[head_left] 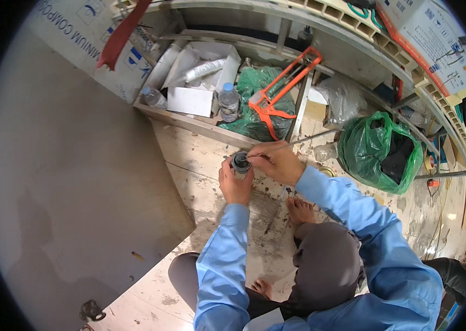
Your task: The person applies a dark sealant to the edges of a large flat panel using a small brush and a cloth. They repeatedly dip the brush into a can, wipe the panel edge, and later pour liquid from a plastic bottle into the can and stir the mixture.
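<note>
My left hand (234, 185) is wrapped round a small round container (240, 158) with an open top and a dark inside. Just right of it, my right hand (278, 163) is closed on a thin metal rod (316, 135). One length of the rod sticks out up and to the right, past my knuckles. Its other end, near my fingertips, seems to dip into the container's mouth. What lies inside the container is too dark to tell. Both hands are above the stained floor, before a wooden-edged tray (197, 124).
In the tray are an orange caulking gun (268, 105), a plastic bottle (228, 102), a white box (190, 101) and green plastic. A green bag (373, 151) sits to the right below a metal-framed shelf (431, 94). A large grey panel (78, 176) covers the left side.
</note>
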### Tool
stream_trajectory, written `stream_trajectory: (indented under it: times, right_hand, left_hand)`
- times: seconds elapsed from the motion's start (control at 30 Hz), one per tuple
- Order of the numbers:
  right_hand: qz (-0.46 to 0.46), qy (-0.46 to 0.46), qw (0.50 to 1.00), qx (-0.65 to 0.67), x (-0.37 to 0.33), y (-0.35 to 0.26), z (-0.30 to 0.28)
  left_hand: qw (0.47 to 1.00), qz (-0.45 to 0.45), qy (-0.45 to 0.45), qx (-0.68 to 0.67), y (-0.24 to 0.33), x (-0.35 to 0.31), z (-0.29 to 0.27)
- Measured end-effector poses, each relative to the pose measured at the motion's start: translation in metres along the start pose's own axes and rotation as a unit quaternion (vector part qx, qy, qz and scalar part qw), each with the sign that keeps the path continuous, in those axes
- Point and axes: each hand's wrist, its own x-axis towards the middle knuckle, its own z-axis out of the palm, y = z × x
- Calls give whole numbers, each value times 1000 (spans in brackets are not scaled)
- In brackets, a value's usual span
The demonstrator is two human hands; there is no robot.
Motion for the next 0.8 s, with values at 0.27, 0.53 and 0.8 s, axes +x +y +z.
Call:
stream_trajectory:
  times: [0.27,0.53,0.8]
  right_hand:
    - [24,-8,999,20,22,-101,-35]
    - [-29,-13,997,-74,36,-135,-29]
    - [-21,-3,998,-65,40,-141,-19]
  left_hand:
    - [997,77,-19,24,53,10,-85]
    - [993,115,18,-2,54,15,-95]
    - [994,103,12,-27,55,15,-99]
